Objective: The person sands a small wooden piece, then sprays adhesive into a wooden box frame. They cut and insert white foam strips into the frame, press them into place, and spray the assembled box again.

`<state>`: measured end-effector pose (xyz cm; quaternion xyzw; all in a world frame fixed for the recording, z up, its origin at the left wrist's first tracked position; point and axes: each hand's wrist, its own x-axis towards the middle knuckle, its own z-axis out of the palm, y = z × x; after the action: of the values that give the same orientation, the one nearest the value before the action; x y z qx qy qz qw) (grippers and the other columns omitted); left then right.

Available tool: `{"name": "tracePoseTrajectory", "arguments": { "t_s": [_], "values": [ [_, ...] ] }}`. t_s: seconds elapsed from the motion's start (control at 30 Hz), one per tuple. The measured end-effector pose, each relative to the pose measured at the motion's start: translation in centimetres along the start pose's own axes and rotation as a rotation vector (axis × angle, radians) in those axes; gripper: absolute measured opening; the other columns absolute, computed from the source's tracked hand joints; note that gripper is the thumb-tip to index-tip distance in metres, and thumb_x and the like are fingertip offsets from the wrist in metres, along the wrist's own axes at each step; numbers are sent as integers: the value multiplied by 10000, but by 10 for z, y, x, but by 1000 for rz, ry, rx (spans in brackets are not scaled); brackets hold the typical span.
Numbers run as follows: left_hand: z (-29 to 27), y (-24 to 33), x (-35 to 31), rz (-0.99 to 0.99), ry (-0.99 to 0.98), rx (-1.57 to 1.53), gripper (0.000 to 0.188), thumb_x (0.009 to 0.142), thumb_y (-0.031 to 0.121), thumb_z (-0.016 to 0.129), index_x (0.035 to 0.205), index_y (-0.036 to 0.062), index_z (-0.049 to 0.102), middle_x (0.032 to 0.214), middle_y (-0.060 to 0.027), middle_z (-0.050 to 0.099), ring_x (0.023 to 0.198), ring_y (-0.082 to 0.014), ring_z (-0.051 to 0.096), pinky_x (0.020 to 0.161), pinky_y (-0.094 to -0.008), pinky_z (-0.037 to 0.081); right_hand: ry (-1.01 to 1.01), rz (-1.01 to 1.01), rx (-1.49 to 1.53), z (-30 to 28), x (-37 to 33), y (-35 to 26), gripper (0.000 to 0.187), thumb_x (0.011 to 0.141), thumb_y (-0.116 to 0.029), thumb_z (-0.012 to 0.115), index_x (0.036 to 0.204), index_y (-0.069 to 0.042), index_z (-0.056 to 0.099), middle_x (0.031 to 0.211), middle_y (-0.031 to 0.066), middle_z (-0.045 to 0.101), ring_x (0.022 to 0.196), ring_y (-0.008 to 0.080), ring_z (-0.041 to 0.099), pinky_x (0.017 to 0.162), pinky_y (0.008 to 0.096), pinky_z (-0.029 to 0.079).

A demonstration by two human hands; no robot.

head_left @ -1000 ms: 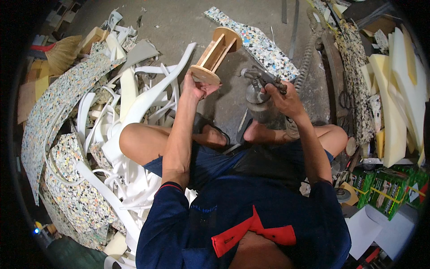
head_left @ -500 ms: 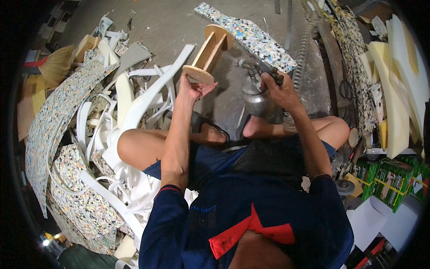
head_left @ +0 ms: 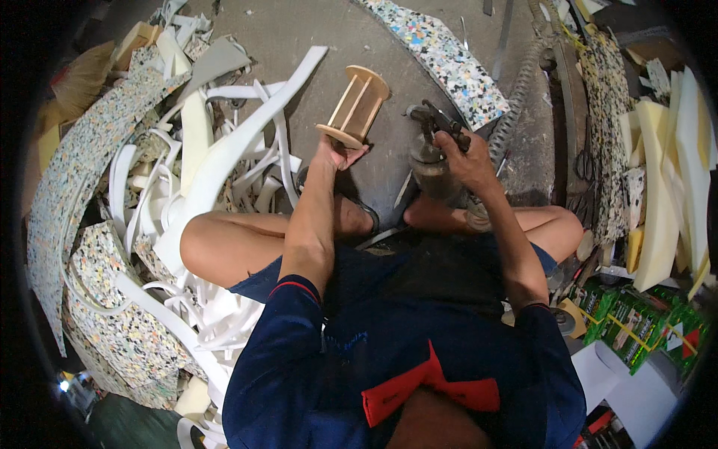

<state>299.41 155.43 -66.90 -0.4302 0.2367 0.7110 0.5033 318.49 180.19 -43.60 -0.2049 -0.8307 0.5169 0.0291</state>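
My left hand point(head_left: 341, 154) is closed round the lower disc of a small wooden spool-like frame point(head_left: 354, 108), holding it from below. Two round discs cap its ends, with flat slats running between them. My right hand point(head_left: 470, 162) grips a spray gun point(head_left: 425, 120) by its handle, just right of the frame and apart from it. The gun's nozzle points toward the frame, and its metal cup point(head_left: 431, 166) hangs beneath. Some of my right fingers are hidden behind the gun.
White foam strips point(head_left: 243, 142) and speckled foam sheets point(head_left: 112, 299) pile up on my left beside a straw broom point(head_left: 81, 78). A speckled foam strip point(head_left: 449, 56) lies ahead on the concrete floor. Right of it runs a ribbed hose point(head_left: 523, 86); cream foam pieces point(head_left: 658, 194) and green packages point(head_left: 632, 325) stand further right.
The wooden frame has turned in my left hand, showing its slats from another side. The spray gun has tilted and sits slightly further right. The whole view has shifted a little.
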Motion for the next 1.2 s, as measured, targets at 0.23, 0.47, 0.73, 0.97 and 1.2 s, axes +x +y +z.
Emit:
{"name": "tracePoseTrajectory", "arguments": {
  "t_s": [0.23, 0.47, 0.73, 0.97, 1.2],
  "values": [
    [-49, 4, -12, 650, 368, 830, 837, 905, 440, 591, 1527, 5, 238, 1394, -334, 467, 1184, -453, 584, 985, -454, 490, -131, 85, 0, 22, 3, -15, 433, 970, -441, 620, 919, -18, 694, 756, 14, 627, 702, 109, 532, 667, 290, 448],
    [35, -106, -78, 1134, 299, 1479, 1261, 716, 174, 867, 1528, -67, -67, 1488, -380, 319, 1382, -417, 398, 1139, -375, 343, -50, 57, -44, 6, -3, 0, 455, 961, -444, 632, 899, 5, 666, 650, 16, 553, 628, 117, 482, 568, 319, 410],
    [20, -102, -53, 1261, 351, 1232, 1325, 631, 240, 914, 1511, -117, -9, 1536, -358, 233, 1438, -428, 288, 1193, -382, 256, -14, 109, -10, -6, -19, -7, 413, 966, -389, 639, 957, 22, 675, 730, 48, 644, 681, 121, 555, 637, 314, 464],
    [48, -71, -74, 1260, 472, 1076, 1016, 626, 315, 909, 1384, -98, 375, 1260, -297, 580, 1142, -378, 603, 976, -405, 485, -14, -43, -9, -21, -23, 5, 343, 976, -317, 639, 970, 25, 664, 769, 43, 651, 707, 128, 562, 665, 312, 476],
    [64, -50, -105, 920, -18, 518, 672, 795, 359, 818, 1244, -51, 531, 1006, -97, 618, 881, -210, 649, 768, -323, 544, -108, -35, -100, -19, -17, -27, 376, 981, -354, 626, 944, 20, 656, 664, 25, 546, 647, 112, 462, 584, 315, 420]
  ]
}}
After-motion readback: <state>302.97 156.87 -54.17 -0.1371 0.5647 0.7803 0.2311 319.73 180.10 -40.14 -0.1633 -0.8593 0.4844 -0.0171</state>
